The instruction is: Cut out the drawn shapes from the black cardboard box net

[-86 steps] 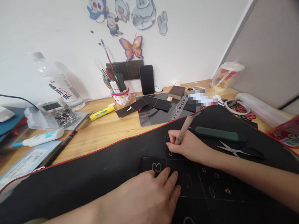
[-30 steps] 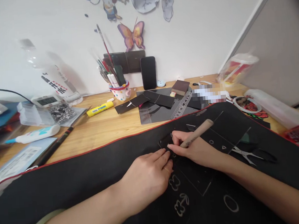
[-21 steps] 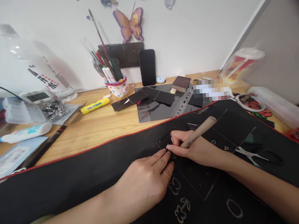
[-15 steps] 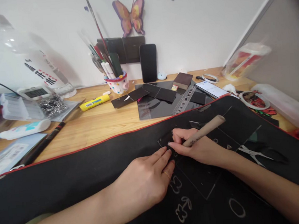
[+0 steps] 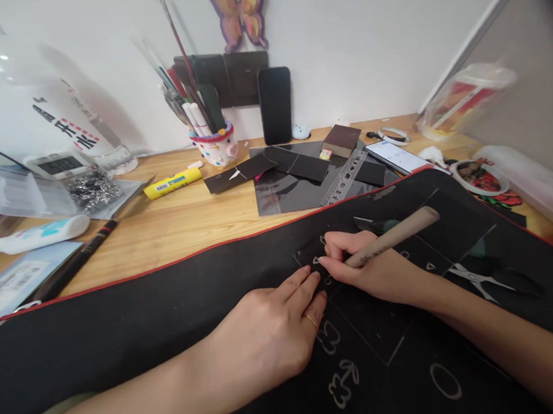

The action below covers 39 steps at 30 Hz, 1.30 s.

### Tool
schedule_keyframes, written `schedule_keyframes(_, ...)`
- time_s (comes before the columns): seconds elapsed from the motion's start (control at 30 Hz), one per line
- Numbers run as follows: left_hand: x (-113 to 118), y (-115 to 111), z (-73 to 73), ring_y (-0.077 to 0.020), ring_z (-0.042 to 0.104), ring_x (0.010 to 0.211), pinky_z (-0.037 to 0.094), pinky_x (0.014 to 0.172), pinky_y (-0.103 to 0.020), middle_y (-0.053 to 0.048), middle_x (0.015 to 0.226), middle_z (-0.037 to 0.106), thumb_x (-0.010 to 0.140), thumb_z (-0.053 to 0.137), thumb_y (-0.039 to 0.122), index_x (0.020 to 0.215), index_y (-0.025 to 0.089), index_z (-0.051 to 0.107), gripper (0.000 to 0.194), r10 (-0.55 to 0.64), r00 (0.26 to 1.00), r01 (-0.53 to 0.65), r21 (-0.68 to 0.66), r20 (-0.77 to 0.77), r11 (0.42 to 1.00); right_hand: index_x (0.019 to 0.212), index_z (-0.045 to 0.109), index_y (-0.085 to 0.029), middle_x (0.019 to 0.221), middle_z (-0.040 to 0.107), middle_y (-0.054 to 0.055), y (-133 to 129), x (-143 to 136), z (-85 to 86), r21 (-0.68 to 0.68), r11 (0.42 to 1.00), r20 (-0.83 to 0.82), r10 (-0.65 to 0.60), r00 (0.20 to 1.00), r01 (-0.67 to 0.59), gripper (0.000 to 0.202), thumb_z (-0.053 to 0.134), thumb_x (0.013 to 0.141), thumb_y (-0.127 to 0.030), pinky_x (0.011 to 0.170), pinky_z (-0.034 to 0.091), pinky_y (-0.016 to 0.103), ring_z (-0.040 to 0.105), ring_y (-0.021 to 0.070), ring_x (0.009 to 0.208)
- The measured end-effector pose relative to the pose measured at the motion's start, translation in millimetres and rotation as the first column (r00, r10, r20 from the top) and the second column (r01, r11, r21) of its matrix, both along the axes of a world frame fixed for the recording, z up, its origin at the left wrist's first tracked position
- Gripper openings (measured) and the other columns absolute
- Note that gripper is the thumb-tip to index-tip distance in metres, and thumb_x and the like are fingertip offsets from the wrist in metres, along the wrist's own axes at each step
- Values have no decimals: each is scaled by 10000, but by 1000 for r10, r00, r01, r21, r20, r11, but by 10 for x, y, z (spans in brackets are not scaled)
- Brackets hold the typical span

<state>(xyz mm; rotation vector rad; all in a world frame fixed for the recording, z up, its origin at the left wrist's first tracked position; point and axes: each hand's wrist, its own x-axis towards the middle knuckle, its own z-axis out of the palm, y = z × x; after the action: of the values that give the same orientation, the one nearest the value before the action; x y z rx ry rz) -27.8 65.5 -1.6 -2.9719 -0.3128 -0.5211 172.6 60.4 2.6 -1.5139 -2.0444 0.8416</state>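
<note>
My right hand (image 5: 364, 260) is closed around a thick beige-grey pen (image 5: 394, 236), its tip low against black paper (image 5: 367, 327) and hidden by the fingers. My left hand (image 5: 283, 318) lies flat on the same dark surface, fingers stretched together and fingertips near the right thumb. A ring is on one of its fingers. Small light outlines, among them a triangle (image 5: 316, 260), show beside the fingertips. Below them are larger outlines: flower shapes (image 5: 341, 387) and a circle (image 5: 446, 381). Scissors (image 5: 476, 280) with dark handles lie right of my right wrist.
A black mat (image 5: 137, 320) with a red edge covers the front of the wooden desk (image 5: 173, 228). Behind it are a stencil ruler (image 5: 345, 177), black paper strips, a phone (image 5: 275, 105), a pen cup (image 5: 214, 148) and a yellow glue stick (image 5: 173, 184). A large bottle (image 5: 73, 121) stands left.
The view has shifted slightly. My right hand with the pen has moved a little to the right, and a small triangle outline now shows by the fingertips. My left hand stays flat.
</note>
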Motion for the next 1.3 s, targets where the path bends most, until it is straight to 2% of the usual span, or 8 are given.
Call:
schedule_keyframes(0.43, -2, 3, 11, -279, 558, 1047, 546, 746, -326, -192, 1123, 581, 873, 321, 70, 1028, 43, 606, 326, -5, 1000, 5, -10, -14, 1000, 555, 310, -190, 485, 356, -66, -12, -42, 4, 102, 994, 78, -57, 995, 49, 260, 470, 759, -202, 428, 254, 193, 329, 58, 451)
schedule_keyframes(0.7, -3, 2, 14, -280, 569, 1029, 546, 743, -328, -192, 1108, 588, 871, 304, 60, 1021, 42, 614, 344, -6, 1000, 6, -1, 5, 1000, 540, 305, -185, 463, 331, -74, -49, -51, -3, 146, 986, 62, -92, 994, 82, 263, 491, 723, -149, 402, 240, 176, 307, 44, 433)
schedule_keyframes(1.07, -7, 11, 20, -284, 569, 1031, 550, 728, -331, -187, 1107, 593, 869, 294, 57, 1014, 44, 621, 358, -10, 1000, 10, -21, 0, 1000, 530, 319, -183, 452, 299, -81, -49, -63, -7, 79, 988, -19, -133, 991, 134, 265, 515, 706, -146, 393, 221, 179, 277, 43, 429)
schedule_keyframes(1.13, -14, 63, 36, -262, 577, 1026, 539, 767, -329, -164, 1101, 607, 882, 311, 81, 1012, 60, 624, 339, -37, 999, 38, -96, 6, 995, 537, 326, -184, 457, 301, -82, -57, -53, -22, 58, 989, -47, -130, 990, 133, 266, 521, 717, -171, 392, 216, 179, 274, 44, 432)
schedule_keyframes(1.2, 0, 151, 67, -210, 601, 990, 521, 810, -298, -110, 1057, 642, 897, 344, 129, 987, 99, 636, 307, -28, 999, 36, -248, 36, 968, 539, 328, -185, 461, 304, -83, -64, -44, -36, 38, 989, -74, -139, 987, 143, 271, 530, 720, -192, 394, 215, 181, 275, 46, 436)
schedule_keyframes(1.23, 21, 207, 86, -181, 614, 958, 513, 817, -275, -79, 1022, 659, 898, 367, 152, 970, 121, 642, 286, 11, 998, 8, -339, 55, 941, 540, 330, -185, 463, 306, -83, -65, -42, -41, 21, 988, -83, -151, 985, 153, 271, 535, 717, -199, 397, 216, 182, 277, 47, 440)
schedule_keyframes(1.3, 96, 335, 127, -145, 623, 895, 499, 802, -243, -34, 967, 672, 879, 429, 177, 955, 156, 644, 230, 168, 984, -114, -503, 64, 857, 547, 334, -188, 464, 306, -85, -66, -47, -41, -20, 984, -92, -177, 980, 176, 266, 539, 715, -212, 404, 219, 185, 280, 52, 446)
